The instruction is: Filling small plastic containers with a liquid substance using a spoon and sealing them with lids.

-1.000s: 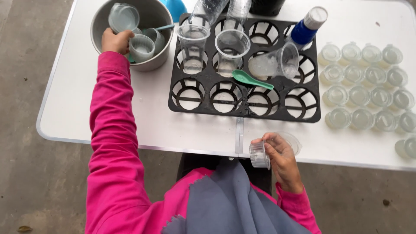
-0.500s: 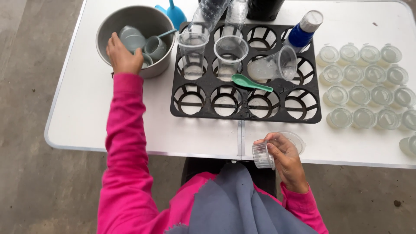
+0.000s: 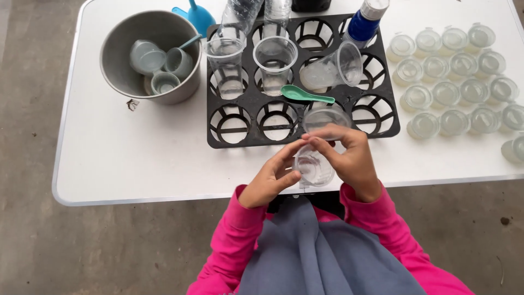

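Note:
Both my hands meet at the near edge of the white table (image 3: 136, 158), around a small clear plastic cup (image 3: 313, 168) with a hinged lid (image 3: 326, 116). My right hand (image 3: 349, 158) grips the cup from above and from the right. My left hand (image 3: 273, 176) touches its left side with the fingertips. Just beyond them lies a black cup-holder tray (image 3: 245, 136) holding two upright clear cups (image 3: 225, 60) (image 3: 275, 63), a tipped clear cup (image 3: 333, 68) and a green spoon (image 3: 305, 95).
A grey metal pot (image 3: 150, 54) with small cups and a scoop stands at the far left. A blue funnel (image 3: 196, 16) and bottles stand behind the tray, with a blue bottle (image 3: 365, 24). Several lidded small cups (image 3: 453, 82) sit in rows at the right.
My left hand has left the pot and come back to the near edge, joining the right hand on the small cup. The camera view has shifted slightly.

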